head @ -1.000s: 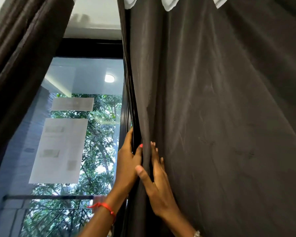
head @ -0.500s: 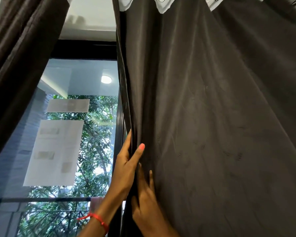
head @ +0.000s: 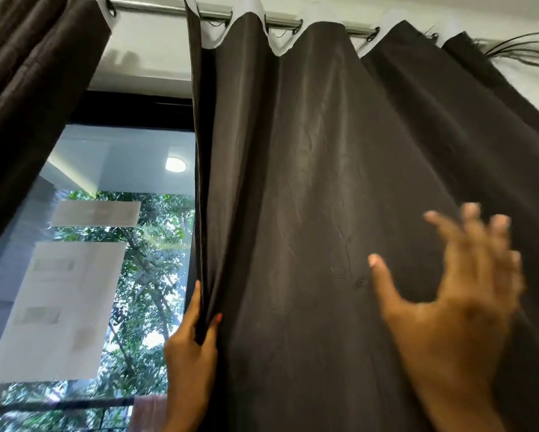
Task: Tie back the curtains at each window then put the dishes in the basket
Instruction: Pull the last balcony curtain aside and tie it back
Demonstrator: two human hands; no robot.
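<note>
**A:** Daylight and green trees fill the window glass on the left, under a metal curtain rod. Where does the cloth lie relative to the person's hands?

**B:** The dark curtain hangs from that rod straight down past the bottom of the view, so its long axis is vertical. Its free edge runs beside the glass, and the left hand is on that edge. The thumb is in front and the fingers behind, pinching the fold between them.

**A:** And the other hand?

**B:** The right hand is raised in front of the panel's face, well to the right of the edge, with its fingers spread apart and holding nothing. It is blurred, so whether it touches the fabric cannot be told.

**A:** So the width to be gathered lies between the two hands?

**B:** Yes. Most of the loose panel stretches from the pinched edge across to the spread hand and beyond it. The likely next move is sideways, carrying the edge rightward toward the open hand so the folds bunch together. The left hand already has the cloth, so it is the nearer one to lead.

**A:** Anything else?

**B:** A second curtain hangs at the far left. No tie, dishes or basket are in view.
</note>
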